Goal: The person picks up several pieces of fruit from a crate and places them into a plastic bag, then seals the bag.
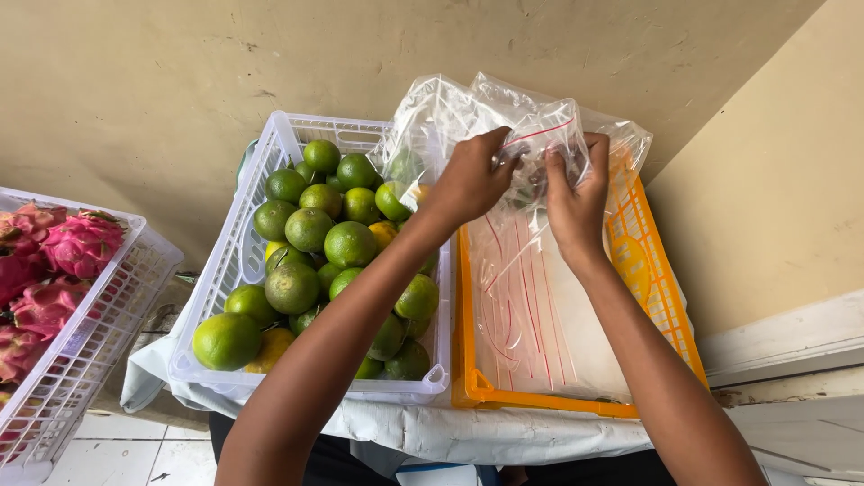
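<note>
- Clear plastic bag (540,135) with a red strip along its mouth is held up between both hands, above the far end of the orange crate (661,297).
- Left hand (472,180) is closed on the bag's near-left top edge, fingers curled and pinching the plastic.
- Right hand (576,193) grips the bag's right side, thumb and fingers pressed together on the film.
- More clear bags (531,315) with red strips lie flat inside the orange crate, filling most of its floor.
- White crate (238,261) stands just beside the orange one, touching its left wall, heaped with green limes (310,229).
- Another white crate (81,351) sits well apart at the left edge, holding pink dragon fruit (81,243).
- White cloth (468,432) lies under both middle crates.
</note>
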